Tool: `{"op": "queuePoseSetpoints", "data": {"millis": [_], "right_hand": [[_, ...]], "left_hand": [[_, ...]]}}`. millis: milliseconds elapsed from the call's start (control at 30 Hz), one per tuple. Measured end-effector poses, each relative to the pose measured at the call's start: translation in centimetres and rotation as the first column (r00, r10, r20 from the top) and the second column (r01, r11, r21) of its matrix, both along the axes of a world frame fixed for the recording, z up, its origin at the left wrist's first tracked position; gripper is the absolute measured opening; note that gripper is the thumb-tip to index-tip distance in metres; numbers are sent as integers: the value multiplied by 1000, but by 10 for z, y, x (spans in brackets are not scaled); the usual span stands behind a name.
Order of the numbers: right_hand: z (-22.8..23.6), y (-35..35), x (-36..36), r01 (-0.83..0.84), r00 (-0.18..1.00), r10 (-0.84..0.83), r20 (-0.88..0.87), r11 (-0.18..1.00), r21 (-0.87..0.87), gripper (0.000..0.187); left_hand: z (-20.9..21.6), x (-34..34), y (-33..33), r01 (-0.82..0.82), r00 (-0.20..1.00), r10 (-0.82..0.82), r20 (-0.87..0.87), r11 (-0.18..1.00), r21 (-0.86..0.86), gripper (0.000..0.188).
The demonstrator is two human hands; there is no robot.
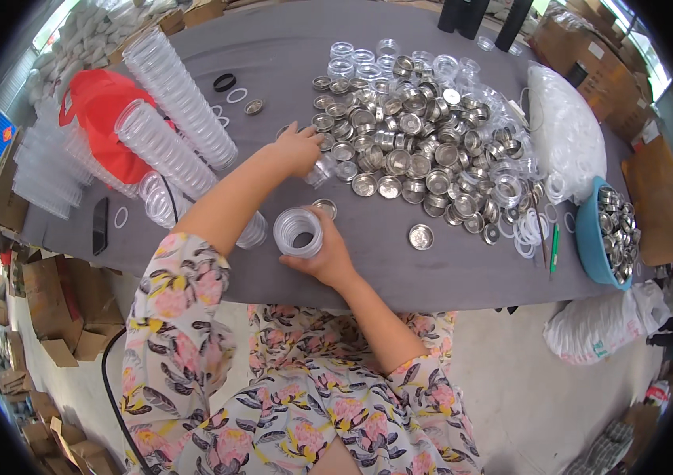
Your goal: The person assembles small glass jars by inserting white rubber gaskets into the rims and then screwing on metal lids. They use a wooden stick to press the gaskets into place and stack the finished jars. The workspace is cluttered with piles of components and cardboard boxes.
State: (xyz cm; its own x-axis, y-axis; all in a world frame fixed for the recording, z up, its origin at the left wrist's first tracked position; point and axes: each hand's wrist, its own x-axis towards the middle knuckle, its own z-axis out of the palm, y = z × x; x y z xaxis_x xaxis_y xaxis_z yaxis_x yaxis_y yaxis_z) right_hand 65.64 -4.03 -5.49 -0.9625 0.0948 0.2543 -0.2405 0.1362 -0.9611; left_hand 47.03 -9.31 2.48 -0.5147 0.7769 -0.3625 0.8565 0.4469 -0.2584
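My right hand [332,257] is wrapped round a short stack of clear plastic round containers [286,241] near the table's front, its open top facing up. A silver metal cap [325,207] lies just beyond that hand. My left hand [298,150] reaches across to the left edge of a heap of silver metal caps [420,150], fingers spread and pointing away. Clear plastic pieces [320,172] sit right beside its palm; whether it touches them I cannot tell. A single silver cap [421,237] lies apart, in front of the heap.
Tall stacks of clear containers [182,99] lean on the left, beside a red bag [103,119] and a phone [100,226]. White rings [528,233], a green pen [555,248], a blue basin [590,233] of caps and a clear plastic bag [566,119] are on the right.
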Motion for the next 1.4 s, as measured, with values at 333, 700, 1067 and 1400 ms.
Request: {"op": "queuePoseSetpoints", "data": {"millis": [333,700,1067,1400], "right_hand": [[-5,-1,-3,15,996,-12,-87,999,39,83],[-5,0,-5,12,997,-15,-81,999,-41,81],[-11,-3,-6,-9,995,0,-99,996,-91,77],[-3,-1,0,-10,998,7,-66,999,-53,85]], "left_hand": [[-16,-32,3,56,992,-42,118,992,-112,49],[68,94,-75,-282,882,-224,415,454,845,32],[23,157,-103,-18,973,-168,160,635,772,36],[17,145,-111,-265,910,-127,395,553,790,25]]}}
